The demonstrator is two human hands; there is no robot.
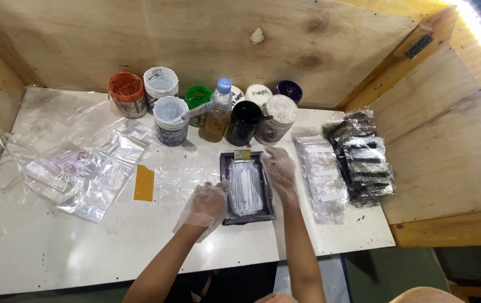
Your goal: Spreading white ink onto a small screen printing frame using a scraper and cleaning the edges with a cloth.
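Observation:
A small dark rectangular frame (228, 168) lies on the white table (55, 247), with a clear plastic-wrapped white piece (245, 188) resting on it. My left hand (205, 203), in a thin clear glove, rests at the frame's left edge, touching it. My right hand (280, 170), also gloved, lies along the frame's right edge with fingers spread near its top corner. A small yellow tab (243, 154) sits at the frame's far end.
Several paint tubs (170, 119) and a bottle (218, 112) stand in a row at the back. Clear bags (92, 168) lie left, beside a yellow card (144, 183). Stacks of white packets (322, 179) and black packets (364, 163) lie right. Plywood walls surround the table.

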